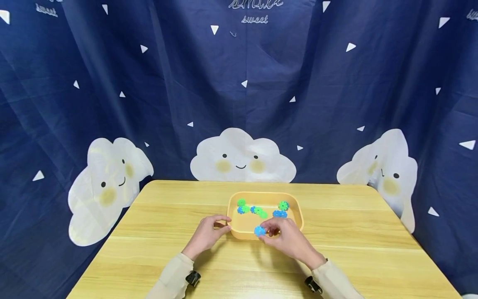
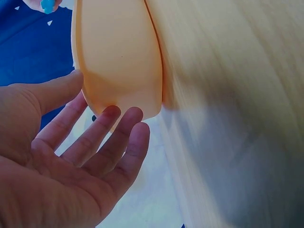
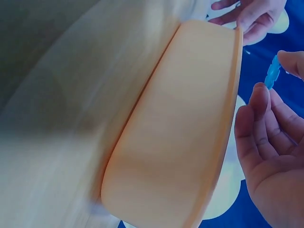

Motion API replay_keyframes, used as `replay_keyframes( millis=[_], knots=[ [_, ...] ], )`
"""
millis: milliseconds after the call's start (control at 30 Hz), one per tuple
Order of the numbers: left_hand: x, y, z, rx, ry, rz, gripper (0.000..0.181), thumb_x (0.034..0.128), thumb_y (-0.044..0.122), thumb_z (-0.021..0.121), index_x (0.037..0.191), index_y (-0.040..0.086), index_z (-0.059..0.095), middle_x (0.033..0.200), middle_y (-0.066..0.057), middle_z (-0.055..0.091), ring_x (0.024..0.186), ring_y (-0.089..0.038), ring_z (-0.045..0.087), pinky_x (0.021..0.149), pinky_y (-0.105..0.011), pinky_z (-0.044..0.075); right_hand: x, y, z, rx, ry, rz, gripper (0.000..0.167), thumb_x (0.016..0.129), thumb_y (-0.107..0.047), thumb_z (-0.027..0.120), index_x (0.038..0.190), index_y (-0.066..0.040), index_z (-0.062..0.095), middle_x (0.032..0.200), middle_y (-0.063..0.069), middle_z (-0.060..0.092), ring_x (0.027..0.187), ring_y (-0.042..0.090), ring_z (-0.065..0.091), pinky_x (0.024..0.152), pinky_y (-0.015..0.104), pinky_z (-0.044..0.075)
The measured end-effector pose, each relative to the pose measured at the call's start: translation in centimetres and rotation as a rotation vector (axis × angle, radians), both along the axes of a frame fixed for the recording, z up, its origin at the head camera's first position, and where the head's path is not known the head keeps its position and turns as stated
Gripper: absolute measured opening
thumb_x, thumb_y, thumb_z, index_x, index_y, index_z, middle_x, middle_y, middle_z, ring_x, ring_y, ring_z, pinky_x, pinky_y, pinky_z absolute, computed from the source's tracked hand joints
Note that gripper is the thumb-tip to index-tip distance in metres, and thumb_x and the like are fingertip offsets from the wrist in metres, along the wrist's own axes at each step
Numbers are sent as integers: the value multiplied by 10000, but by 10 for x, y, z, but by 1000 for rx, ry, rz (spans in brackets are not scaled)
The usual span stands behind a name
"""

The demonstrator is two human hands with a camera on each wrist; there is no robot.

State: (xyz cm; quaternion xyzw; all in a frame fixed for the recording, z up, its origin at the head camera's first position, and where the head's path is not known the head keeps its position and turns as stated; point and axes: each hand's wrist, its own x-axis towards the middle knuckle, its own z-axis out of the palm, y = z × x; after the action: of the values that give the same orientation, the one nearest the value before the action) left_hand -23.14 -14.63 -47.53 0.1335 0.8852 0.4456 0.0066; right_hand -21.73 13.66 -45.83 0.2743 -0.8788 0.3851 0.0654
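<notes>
A blue plastic snowflake disc (image 1: 259, 231) is pinched between the thumb and fingertips of my right hand (image 1: 287, 237), above the near rim of a shallow peach tray (image 1: 239, 234). The right wrist view shows this disc (image 3: 272, 72) edge-on, held clear of the tray. At the tray's near left corner, my left hand (image 1: 209, 232) holds the rim with thumb and forefinger. The left wrist view shows its other fingers loosely bent beside the outer wall. Inside the tray, green discs (image 1: 241, 202) and blue discs (image 1: 279, 214) lie in small clusters, some overlapping.
The tray stands on a light wooden table (image 1: 157, 232), towards its far edge. Behind the table hangs a dark blue curtain (image 1: 179, 83) printed with white clouds and triangles. Dark straps with small devices (image 1: 193, 278) sit on both wrists.
</notes>
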Motion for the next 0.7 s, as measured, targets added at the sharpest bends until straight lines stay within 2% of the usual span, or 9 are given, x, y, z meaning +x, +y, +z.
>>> replay_keyframes(
  millis=[267, 533, 700],
  knots=[
    [0, 0, -1, -11, 14, 1, 288, 966, 222, 721, 1215, 78, 724, 1186, -90, 733, 1027, -280, 699, 790, -400, 578, 7, 1, -4, -11, 3, 40, 138, 876, -234, 820, 976, -155, 767, 824, -137, 655, 700, 10, 566, 599, 210, 524],
    [0, 0, -1, -4, 5, 12, 281, 969, 228, 717, 1218, 101, 732, 1181, -78, 734, 1031, -263, 696, 774, -359, 567, 11, 3, -8, -1, -22, 58, 152, 881, -268, 818, 1001, -188, 769, 856, -148, 682, 714, 24, 591, 606, 212, 529],
    [0, 0, -1, -2, 8, 7, 281, 971, 227, 714, 1218, 94, 730, 1181, -80, 735, 1025, -260, 697, 776, -361, 570, 13, 2, -11, 14, -35, 78, 197, 875, -265, 823, 1032, -158, 772, 864, -139, 687, 717, 2, 591, 616, 207, 532]
  ],
)
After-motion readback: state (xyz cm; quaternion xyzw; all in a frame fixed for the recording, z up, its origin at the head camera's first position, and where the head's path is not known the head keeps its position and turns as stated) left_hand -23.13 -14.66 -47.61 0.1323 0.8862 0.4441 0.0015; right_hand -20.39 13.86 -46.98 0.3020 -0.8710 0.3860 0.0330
